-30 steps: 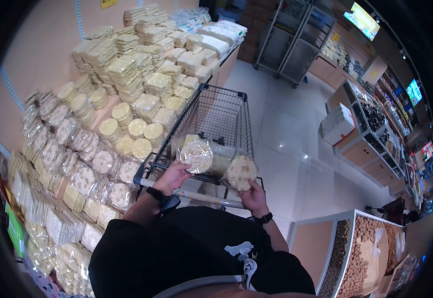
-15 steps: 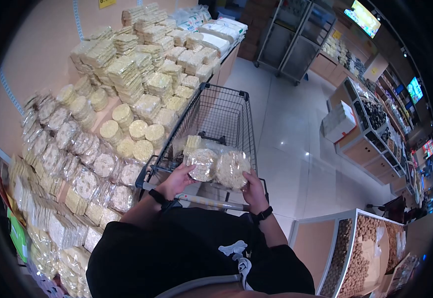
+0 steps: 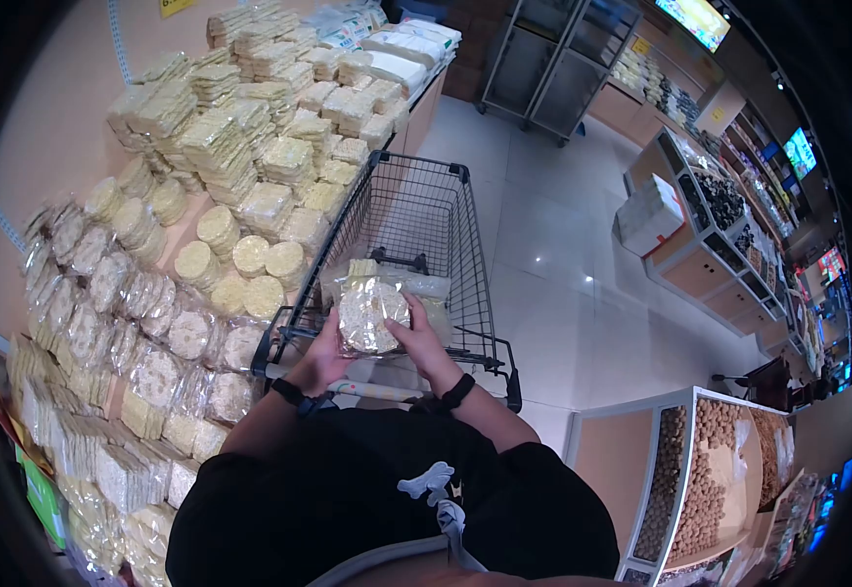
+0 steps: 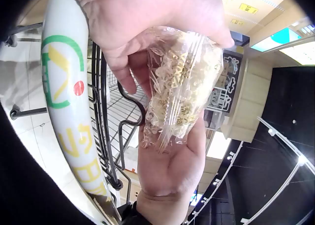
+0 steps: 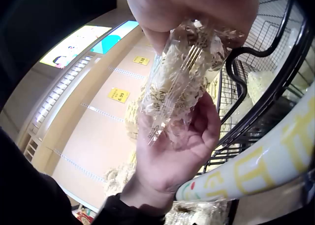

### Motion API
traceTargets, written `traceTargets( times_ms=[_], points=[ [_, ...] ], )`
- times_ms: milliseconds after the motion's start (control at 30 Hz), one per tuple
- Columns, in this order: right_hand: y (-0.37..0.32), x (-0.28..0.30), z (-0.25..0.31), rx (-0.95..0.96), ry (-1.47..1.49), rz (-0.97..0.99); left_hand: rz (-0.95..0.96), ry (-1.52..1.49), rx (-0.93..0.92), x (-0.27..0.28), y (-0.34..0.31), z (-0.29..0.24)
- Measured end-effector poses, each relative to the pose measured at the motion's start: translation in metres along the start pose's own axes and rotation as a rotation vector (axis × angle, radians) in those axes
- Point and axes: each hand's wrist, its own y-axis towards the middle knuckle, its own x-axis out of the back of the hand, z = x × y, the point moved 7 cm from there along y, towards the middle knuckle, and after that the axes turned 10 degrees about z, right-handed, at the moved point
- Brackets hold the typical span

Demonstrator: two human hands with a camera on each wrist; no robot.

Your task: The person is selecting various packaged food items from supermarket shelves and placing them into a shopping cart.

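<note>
Gripping the wrapped packs [image 3: 371,315] at the frame's centre, the left hand [image 3: 322,354] curls round their left side, the right hand [image 3: 422,338] their right. They are not set down; other goods [image 3: 362,267] already lie in the cart [image 3: 458,170].

Black top [image 3: 348,509], black wristbands [image 3: 457,391]

A tall metal rack [image 3: 555,67] stood on the shiny floor [image 3: 534,210] at the top of the frame. A bright screen [image 3: 697,22] glowed in the upper right, and a smaller screen [image 3: 800,154] glowed below it. A white box [image 3: 651,215] sat by a wooden stand [image 3: 705,272] on the right. Small, round brown things [image 3: 697,504] filled part of a bin [image 3: 614,460] at the lower right.
</note>
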Motion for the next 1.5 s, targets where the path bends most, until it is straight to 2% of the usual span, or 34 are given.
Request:
traceTargets(
  times_ms=[133,233,300,433,500,567,633,667,733,767,833,867,933,967,1033,1067,1233,1300,1433,1500],
  points=[
    [0.002,0.001,-0.001,0.01,0.03,0.037,0.031,0.022,0.019,-0.015,-0.007,-0.005],
    [0.003,0.005,0.006,-0.068,0.135,0.055,-0.007,-0.001,0.037,-0.007,-0.004,0.0],
    [0.004,0.012,0.008,-0.237,0.123,0.048,0.029,0.033,-0.013,-0.005,0.001,0.002],
    [0.011,0.033,0.016,-0.233,0.205,0.095,-0.004,0.096,0.002,0.014,0.011,0.012],
    [0.015,0.051,0.032,-0.16,0.181,0.067,0.056,0.122,0.056,0.018,0.014,0.016],
    [0.025,0.081,0.031,-0.166,0.148,0.021,0.015,0.195,0.05,0.015,0.011,0.011],
    [0.036,0.118,0.047,0.048,-0.096,-0.115,-0.097,0.176,0.03,0.021,0.009,0.007],
    [0.043,0.132,0.046,0.043,-0.095,-0.107,-0.117,0.164,0.029,0.025,0.009,0.007],
    [0.052,0.162,0.056,0.07,-0.667,-0.298,-0.122,0.163,0.021,0.032,0.01,0.008],
    [0.059,0.169,0.053,0.067,-0.665,-0.291,-0.119,0.165,0.014,0.033,0.011,0.008],
    [0.069,0.179,0.049,-0.083,-0.938,-0.351,-0.125,0.165,0.003,0.031,0.01,0.007],
    [0.076,0.18,0.047,-0.084,-0.939,-0.341,-0.126,0.167,-0.007,0.03,0.01,0.007],
    [0.085,0.187,0.024,-0.406,-0.95,-0.342,-0.132,0.161,-0.024,0.031,0.009,0.007],
    [0.09,0.184,0.018,-0.404,-0.951,-0.331,-0.13,0.159,-0.036,0.032,0.009,0.006],
    [0.102,0.186,-0.003,-0.501,-1.271,-0.37,-0.15,0.148,-0.043,0.035,0.007,0.005],
    [0.104,0.186,-0.014,-0.523,-1.331,-0.365,-0.162,0.136,-0.04,0.036,0.007,0.004],
    [0.097,0.199,-0.067,-0.618,-1.331,-0.346,-0.155,0.104,-0.096,0.035,0.002,0.001],
    [0.085,0.203,-0.084,-0.758,-1.317,-0.274,-0.156,0.106,-0.107,0.035,0.001,0.0],
    [0.079,0.223,-0.126,-0.734,-1.347,-0.254,-0.168,0.115,-0.118,0.03,-0.002,-0.001],
    [0.075,0.229,-0.145,-0.845,-1.157,-0.203,-0.177,0.117,-0.114,0.03,-0.003,-0.001]
  ],
)
